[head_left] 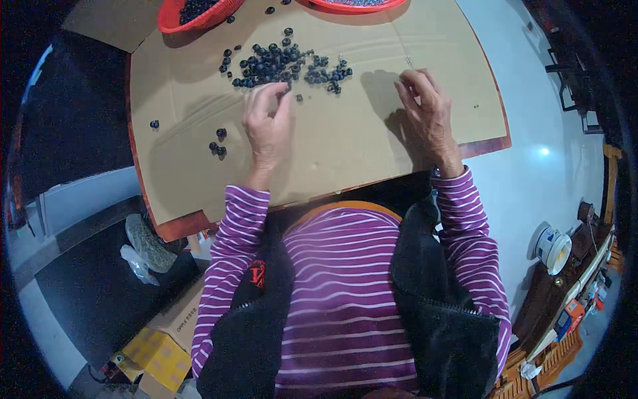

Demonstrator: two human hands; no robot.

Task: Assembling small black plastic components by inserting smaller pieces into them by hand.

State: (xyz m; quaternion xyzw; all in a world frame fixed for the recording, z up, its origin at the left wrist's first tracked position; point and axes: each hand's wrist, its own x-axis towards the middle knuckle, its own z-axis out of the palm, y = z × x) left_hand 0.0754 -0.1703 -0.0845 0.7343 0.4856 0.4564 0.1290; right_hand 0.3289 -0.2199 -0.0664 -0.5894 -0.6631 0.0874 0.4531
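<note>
A loose pile of small black round pieces lies on the cardboard sheet, and a smaller cluster of dark pieces adjoins it on the right. My left hand is at the near edge of the pile, thumb and forefinger pinched on one small black round piece. Off to the right, my right hand is raised a little over the cardboard with curled fingers and the thumb close to them. Whatever it may hold is too small to see. Tiny silvery bits lie just beyond its fingertips.
At the far left a red basket holds more black pieces. A second red container with small silvery parts stands at the far edge. Several stray black pieces lie left of my left hand. A white bucket stands on the right.
</note>
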